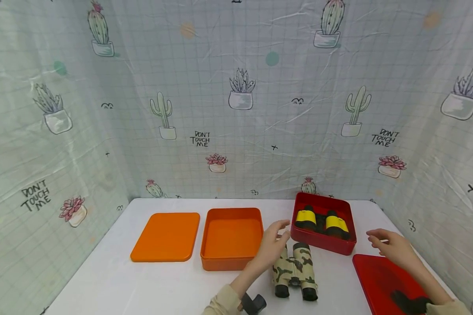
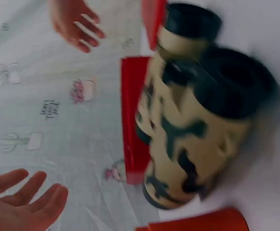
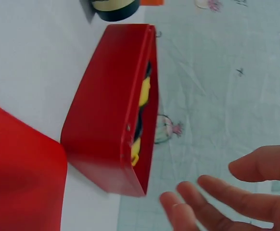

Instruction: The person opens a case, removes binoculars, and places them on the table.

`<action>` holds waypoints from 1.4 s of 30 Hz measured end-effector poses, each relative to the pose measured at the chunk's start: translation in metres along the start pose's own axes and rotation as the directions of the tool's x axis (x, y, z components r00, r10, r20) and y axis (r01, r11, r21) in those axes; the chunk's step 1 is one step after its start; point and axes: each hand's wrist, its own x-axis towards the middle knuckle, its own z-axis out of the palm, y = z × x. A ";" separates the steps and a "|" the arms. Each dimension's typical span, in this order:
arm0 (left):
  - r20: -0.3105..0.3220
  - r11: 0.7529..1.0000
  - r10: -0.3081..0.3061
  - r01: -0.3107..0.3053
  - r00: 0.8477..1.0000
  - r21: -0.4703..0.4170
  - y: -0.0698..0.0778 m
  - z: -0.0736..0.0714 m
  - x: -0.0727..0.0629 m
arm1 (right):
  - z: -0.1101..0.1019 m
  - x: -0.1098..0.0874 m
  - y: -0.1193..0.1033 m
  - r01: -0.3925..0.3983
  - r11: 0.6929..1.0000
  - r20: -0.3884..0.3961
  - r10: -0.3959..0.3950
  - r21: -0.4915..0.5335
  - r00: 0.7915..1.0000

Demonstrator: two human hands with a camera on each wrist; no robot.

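Yellow-and-black binoculars [image 1: 322, 222] lie inside a red box [image 1: 324, 243] at the back right. Camouflage binoculars [image 1: 294, 270] rest on the white table in front of that box. My left hand [image 1: 273, 246] hovers above and beside the camouflage pair, fingers loosely bent and holding nothing. To the right of the red box, above a flat red lid [image 1: 382, 275], my right hand [image 1: 394, 248] is raised with nothing in its grasp. The right wrist view shows its fingers [image 3: 236, 197] spread apart from the box.
An orange box [image 1: 231, 234] stands left of my left hand, with a flat orange lid [image 1: 165, 237] farther left. Patterned sheeting [image 1: 236, 122] walls in the table at the back and both sides.
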 end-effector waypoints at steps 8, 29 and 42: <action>0.173 0.762 0.208 -0.270 0.963 0.588 -0.025 0.006 0.006 | 0.021 0.028 -0.008 0.165 0.985 -0.133 -0.170 -0.052 0.976; 0.313 0.552 0.069 -0.298 0.947 0.779 -0.063 0.018 0.015 | 0.050 0.074 0.004 0.317 0.926 -0.079 -0.339 -0.203 0.938; 0.299 0.416 0.023 -0.281 0.954 0.865 -0.066 0.027 0.015 | 0.060 0.092 0.019 0.322 0.872 -0.008 -0.349 -0.368 0.937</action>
